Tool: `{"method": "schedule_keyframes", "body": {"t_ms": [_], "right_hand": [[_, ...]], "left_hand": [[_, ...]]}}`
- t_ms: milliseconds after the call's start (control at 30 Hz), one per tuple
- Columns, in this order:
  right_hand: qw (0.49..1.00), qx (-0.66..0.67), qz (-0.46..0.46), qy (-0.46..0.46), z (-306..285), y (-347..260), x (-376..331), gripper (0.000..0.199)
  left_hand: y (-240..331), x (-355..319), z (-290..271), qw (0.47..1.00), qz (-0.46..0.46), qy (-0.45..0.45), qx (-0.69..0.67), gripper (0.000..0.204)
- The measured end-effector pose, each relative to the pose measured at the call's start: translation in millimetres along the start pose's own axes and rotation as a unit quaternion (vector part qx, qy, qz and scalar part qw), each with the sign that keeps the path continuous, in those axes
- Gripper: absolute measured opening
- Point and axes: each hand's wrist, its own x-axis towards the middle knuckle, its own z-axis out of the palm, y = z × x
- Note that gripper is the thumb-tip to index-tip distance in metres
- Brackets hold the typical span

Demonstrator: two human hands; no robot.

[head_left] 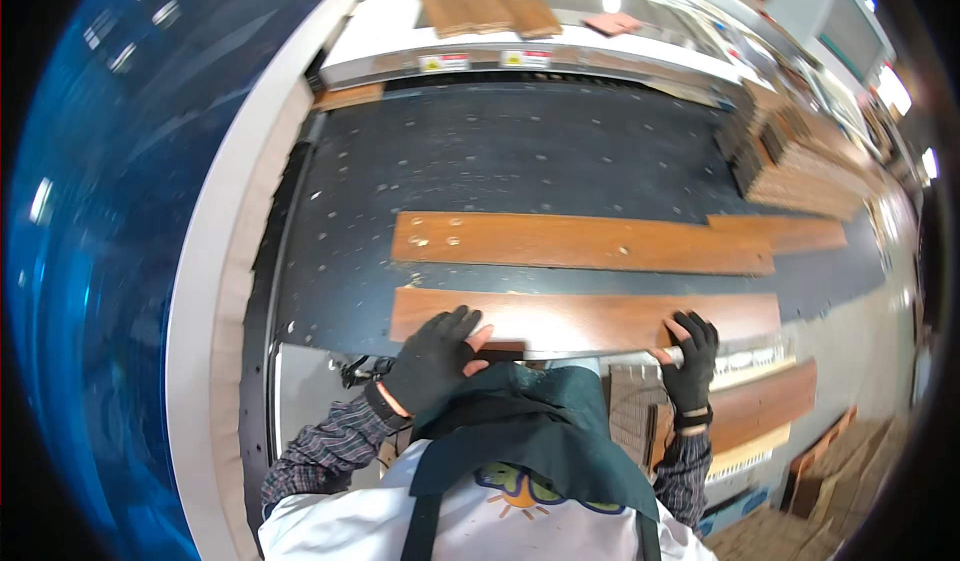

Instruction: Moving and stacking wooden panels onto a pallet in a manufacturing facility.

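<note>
1. Near plank [585,318]: long axis runs left-right across the view, parallel to the near edge of the black machine bed [520,151]; ends point to the person's left and right.
2. Lies flat on the bed's near edge, just in front of the person.
3. Look: reddish-brown wood, smooth top face, long narrow rectangle, no holes visible.
4. Left hand [435,356]: black glove, fingers curled over the plank's near edge close to its left end, gripping it.
5. Right hand [692,356]: black glove, fingers bent over the near edge close to the right end, gripping it.
6. Second plank [580,243]: same colour, parallel, just beyond the first, not touching; small holes at its left end.
7. Third plank [780,233] at right, partly overlapping the second's right end.
8. Stacked planks [800,156] on the bed's far right.
9. No containers visible.
</note>
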Motion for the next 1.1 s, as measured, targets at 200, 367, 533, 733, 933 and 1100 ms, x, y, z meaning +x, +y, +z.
{"method": "schedule_keyframes", "body": {"t_ms": [200,367,533,733,933,1100], "right_hand": [[0.999,-0.008,0.043,-0.014,1,6,-7,0.051],[0.999,-0.009,0.032,-0.025,9,13,4,0.051],[0.996,0.039,0.073,-0.011,10,4,9,0.049],[0.994,0.067,0.011,0.087,21,-24,0,0.049],[0.989,0.138,-0.047,0.034,10,-88,12,0.031],[0.975,0.207,-0.076,-0.027,11,-122,30,0.025]], "left_hand": [[0,-78,-2,0.982,-0.148,0.113,0.036,0.027],[-41,-175,29,0.884,-0.462,0.059,0.04,0.037],[-117,-245,91,0.775,-0.628,-0.023,0.067,0.062],[-169,-228,136,0.693,-0.719,-0.01,-0.047,0.066],[-184,-239,177,0.684,-0.711,0.147,-0.072,0.043],[-129,-242,153,0.656,-0.726,0.182,-0.099,0.041]]}}
